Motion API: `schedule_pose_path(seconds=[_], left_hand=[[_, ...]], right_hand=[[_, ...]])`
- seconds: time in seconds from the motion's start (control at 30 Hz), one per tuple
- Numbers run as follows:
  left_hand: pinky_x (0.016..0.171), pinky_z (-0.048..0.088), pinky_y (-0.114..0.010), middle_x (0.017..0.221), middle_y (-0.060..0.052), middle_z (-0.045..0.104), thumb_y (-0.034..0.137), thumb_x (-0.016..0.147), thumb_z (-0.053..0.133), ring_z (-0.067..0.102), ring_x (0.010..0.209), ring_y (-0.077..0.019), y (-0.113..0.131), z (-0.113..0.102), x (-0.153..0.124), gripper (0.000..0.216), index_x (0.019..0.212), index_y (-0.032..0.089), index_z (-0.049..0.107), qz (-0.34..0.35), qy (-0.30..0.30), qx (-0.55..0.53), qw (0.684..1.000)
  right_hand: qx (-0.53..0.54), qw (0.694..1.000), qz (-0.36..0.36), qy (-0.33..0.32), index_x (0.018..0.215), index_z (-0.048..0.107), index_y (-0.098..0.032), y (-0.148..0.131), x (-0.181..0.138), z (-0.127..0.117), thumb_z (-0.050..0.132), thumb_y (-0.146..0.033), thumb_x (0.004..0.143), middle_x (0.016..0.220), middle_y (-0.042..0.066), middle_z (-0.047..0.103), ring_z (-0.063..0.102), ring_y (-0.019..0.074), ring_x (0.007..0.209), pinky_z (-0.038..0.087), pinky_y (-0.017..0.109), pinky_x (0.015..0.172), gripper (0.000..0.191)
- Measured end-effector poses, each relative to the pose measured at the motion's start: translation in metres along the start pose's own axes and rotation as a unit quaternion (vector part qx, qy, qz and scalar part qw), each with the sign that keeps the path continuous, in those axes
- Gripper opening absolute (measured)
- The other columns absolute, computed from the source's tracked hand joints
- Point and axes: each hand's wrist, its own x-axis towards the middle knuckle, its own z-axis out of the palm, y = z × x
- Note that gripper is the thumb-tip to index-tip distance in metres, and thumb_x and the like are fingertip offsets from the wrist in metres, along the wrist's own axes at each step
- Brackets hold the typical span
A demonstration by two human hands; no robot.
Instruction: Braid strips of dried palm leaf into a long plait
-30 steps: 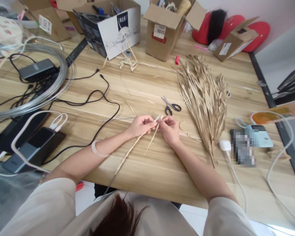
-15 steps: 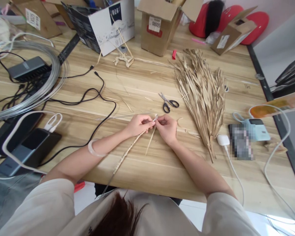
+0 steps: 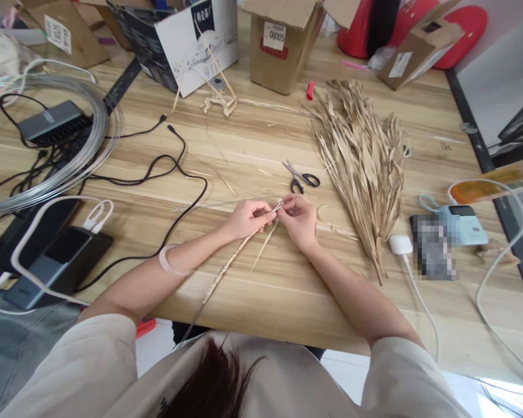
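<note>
A long straw-wrapped wire strip point(image 3: 226, 268) runs from the table's near edge up to my hands at mid-table. My left hand point(image 3: 248, 219) pinches its upper end, fingers closed around it. My right hand point(image 3: 300, 219) is closed too, pinching a thin pale straw strand at the same spot, fingertips touching those of the left. A loose strand point(image 3: 264, 247) hangs down from the pinch onto the wooden table point(image 3: 287, 302). Small black-handled scissors point(image 3: 303, 177) lie just beyond my right hand.
A bundle of dried leaves point(image 3: 366, 168) lies to the right. A phone point(image 3: 433, 247), a charger and white cables sit further right. At left are coiled wire point(image 3: 56, 157), black cables and power banks point(image 3: 56, 264). Cardboard boxes point(image 3: 283, 43) line the far edge.
Both hands stay joined at the strip's upper end, with small finger shifts. The camera view has drifted slightly; nothing else on the table moved.
</note>
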Motion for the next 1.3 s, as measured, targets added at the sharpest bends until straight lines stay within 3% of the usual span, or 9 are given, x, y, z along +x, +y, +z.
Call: schedule_pose_path(seconds=[0.23, 0.43, 0.57, 0.73, 0.9, 1.1, 1.3], left_hand=[[0.041, 0.037, -0.015, 0.06, -0.001, 0.061, 0.039, 0.079, 0.06, 0.052, 0.043, -0.0048, -0.002, 0.001, 0.001, 0.028, 0.068, 0.012, 0.06, -0.014, 0.006, -0.007, 1.0], [0.042, 0.038, -0.016, 0.062, -0.002, 0.062, 0.039, 0.079, 0.06, 0.051, 0.043, -0.0046, -0.006, 0.001, 0.002, 0.028, 0.07, 0.012, 0.06, -0.002, 0.022, -0.009, 1.0], [0.043, 0.038, -0.016, 0.059, 0.001, 0.059, 0.035, 0.077, 0.064, 0.051, 0.044, -0.0057, -0.008, 0.003, 0.002, 0.027, 0.09, 0.012, 0.062, -0.007, 0.044, -0.033, 0.998], [0.045, 0.035, -0.016, 0.054, 0.004, 0.051, 0.023, 0.076, 0.064, 0.046, 0.046, -0.005, -0.005, 0.002, 0.004, 0.041, 0.114, 0.01, 0.06, 0.001, 0.04, -0.06, 0.997], [0.052, 0.041, -0.02, 0.07, -0.002, 0.063, 0.023, 0.075, 0.066, 0.05, 0.052, -0.0059, -0.006, 0.001, 0.007, 0.045, 0.117, 0.008, 0.061, -0.016, 0.04, -0.101, 0.994], [0.071, 0.048, -0.024, 0.094, -0.008, 0.069, 0.026, 0.069, 0.072, 0.06, 0.075, -0.011, -0.013, 0.001, 0.01, 0.048, 0.113, 0.01, 0.064, 0.006, 0.038, -0.153, 0.988], [0.049, 0.042, -0.017, 0.074, -0.003, 0.064, 0.03, 0.074, 0.069, 0.052, 0.053, -0.0054, -0.015, 0.0, 0.01, 0.047, 0.115, 0.009, 0.062, -0.018, 0.06, -0.149, 0.987]], right_hand=[[0.016, 1.0, -0.008, 0.014, 0.061, 0.062, -0.019, -0.003, 0.0, 0.001, 0.071, -0.022, 0.066, 0.091, 0.005, 0.054, 0.058, 0.0165, 0.086, 0.05, 0.031, 0.072, 0.01], [-0.039, 0.995, -0.093, -0.002, 0.064, 0.061, -0.021, -0.005, -0.006, 0.0, 0.067, -0.021, 0.073, 0.092, 0.005, 0.057, 0.059, 0.017, 0.088, 0.049, 0.036, 0.084, 0.011], [-0.066, 0.991, -0.119, 0.0, 0.066, 0.062, -0.021, -0.006, -0.007, 0.0, 0.066, -0.021, 0.075, 0.091, 0.005, 0.058, 0.06, 0.0173, 0.088, 0.049, 0.036, 0.084, 0.01], [-0.084, 0.988, -0.129, 0.006, 0.074, 0.064, -0.02, -0.005, -0.006, 0.001, 0.063, -0.019, 0.075, 0.091, 0.005, 0.06, 0.062, 0.0171, 0.086, 0.053, 0.034, 0.076, 0.002], [-0.113, 0.978, -0.177, 0.006, 0.079, 0.068, -0.02, -0.007, -0.005, 0.001, 0.058, -0.014, 0.078, 0.092, 0.006, 0.064, 0.063, 0.0174, 0.089, 0.053, 0.035, 0.081, 0.012], [-0.147, 0.968, -0.205, 0.001, 0.085, 0.07, -0.021, -0.008, -0.005, -0.001, 0.054, -0.014, 0.082, 0.098, 0.007, 0.067, 0.064, 0.0179, 0.094, 0.053, 0.036, 0.086, 0.018], [-0.149, 0.96, -0.235, -0.007, 0.083, 0.07, -0.021, -0.01, -0.006, 0.0, 0.055, -0.014, 0.082, 0.097, 0.007, 0.067, 0.065, 0.0171, 0.09, 0.054, 0.034, 0.082, 0.017]])
